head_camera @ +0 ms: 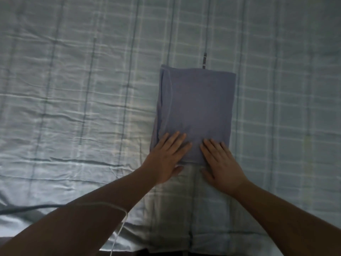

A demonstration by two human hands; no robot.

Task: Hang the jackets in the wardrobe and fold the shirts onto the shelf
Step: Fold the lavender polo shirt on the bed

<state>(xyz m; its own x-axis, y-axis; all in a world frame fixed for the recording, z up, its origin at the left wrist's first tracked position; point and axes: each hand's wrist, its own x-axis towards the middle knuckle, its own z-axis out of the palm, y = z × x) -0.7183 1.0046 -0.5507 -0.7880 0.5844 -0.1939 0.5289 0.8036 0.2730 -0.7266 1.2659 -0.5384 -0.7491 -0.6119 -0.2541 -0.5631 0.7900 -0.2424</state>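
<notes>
On the bed sheet (pixel 73 108), both flat, spread hands, left (pixel 167 157) and right (pixel 222 166), press the folded shirt (pixel 197 108).

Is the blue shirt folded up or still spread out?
Folded. The blue shirt lies as a neat rectangle on the bed sheet, layered edges showing along one side, both hands pressing flat on its near end.

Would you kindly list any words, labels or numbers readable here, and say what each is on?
None can be read.
The dark strip at the far edge of the folded shirt may be a label: too small and blurred.
The checked bedsheet bears no text.
</notes>
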